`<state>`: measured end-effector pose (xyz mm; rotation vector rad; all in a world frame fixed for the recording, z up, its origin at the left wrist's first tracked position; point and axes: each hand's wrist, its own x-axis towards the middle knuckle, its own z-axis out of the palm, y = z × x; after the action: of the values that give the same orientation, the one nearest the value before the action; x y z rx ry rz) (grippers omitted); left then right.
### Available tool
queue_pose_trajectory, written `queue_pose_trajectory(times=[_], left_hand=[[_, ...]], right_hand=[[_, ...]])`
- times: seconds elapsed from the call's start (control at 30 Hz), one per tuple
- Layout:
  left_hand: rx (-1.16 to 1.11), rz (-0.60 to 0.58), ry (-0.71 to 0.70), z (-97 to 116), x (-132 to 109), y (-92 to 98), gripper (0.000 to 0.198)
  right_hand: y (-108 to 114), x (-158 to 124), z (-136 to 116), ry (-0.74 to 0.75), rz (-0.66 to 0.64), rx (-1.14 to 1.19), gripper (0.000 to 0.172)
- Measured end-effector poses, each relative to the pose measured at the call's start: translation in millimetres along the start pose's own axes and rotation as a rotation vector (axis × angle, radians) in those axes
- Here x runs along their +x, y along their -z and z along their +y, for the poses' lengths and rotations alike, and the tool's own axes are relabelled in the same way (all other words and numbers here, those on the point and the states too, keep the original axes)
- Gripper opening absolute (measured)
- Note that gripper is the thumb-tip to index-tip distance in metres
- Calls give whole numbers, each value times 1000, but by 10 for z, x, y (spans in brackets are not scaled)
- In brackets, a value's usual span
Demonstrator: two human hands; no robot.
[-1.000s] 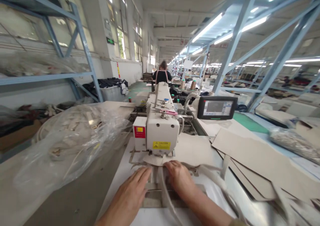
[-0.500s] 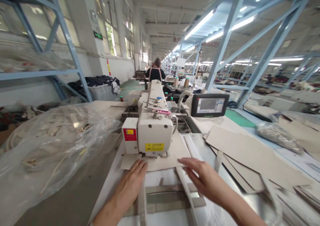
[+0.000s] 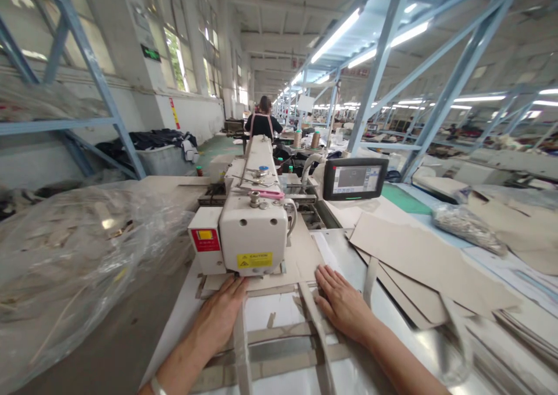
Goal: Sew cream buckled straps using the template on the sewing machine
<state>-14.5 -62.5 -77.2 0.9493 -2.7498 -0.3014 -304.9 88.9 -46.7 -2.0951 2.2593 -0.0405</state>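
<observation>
Left hand (image 3: 220, 310): open, palm down, on the near edge of the beige panel (image 3: 307, 261), not gripping.
Right hand (image 3: 342, 305): open, fingers spread, flat on the table, just beside the beige strap (image 3: 316, 325).
Panel: lying under the sewing machine head (image 3: 253, 232), between my hands.
My right: stack of beige cut panels (image 3: 425, 261), touchscreen controller (image 3: 355, 178) behind.
My left: plastic bag of beige pieces (image 3: 87, 255).
Far ahead: co-worker in apron (image 3: 263, 121).

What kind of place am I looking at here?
Probably a garment or leather-goods factory floor: there's an industrial sewing machine with a touchscreen controller, and a stack of beige cut panels beside it.
</observation>
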Motion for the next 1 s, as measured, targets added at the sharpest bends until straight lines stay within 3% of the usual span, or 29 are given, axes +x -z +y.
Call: queue_pose_trajectory(times=[0.13, 0.23, 0.6, 0.83, 1.0], left_hand=[[-70, 47, -35, -162, -41, -77, 53], [-65, 43, -48, -215, -49, -119, 53], [-57, 81, -54, -146, -28, -118, 44], [-59, 18, -66, -82, -1, -6, 45], [-107, 38, -87, -112, 7, -21, 44]], right_hand=[[-41, -26, -47, 44, 25, 26, 62], [-75, -31, -116, -32, 58, -2, 62], [-14, 34, -182, -172, 80, -127, 56], [13, 32, -149, -85, 31, -83, 54], [-33, 29, -144, -134, 57, -110, 56]])
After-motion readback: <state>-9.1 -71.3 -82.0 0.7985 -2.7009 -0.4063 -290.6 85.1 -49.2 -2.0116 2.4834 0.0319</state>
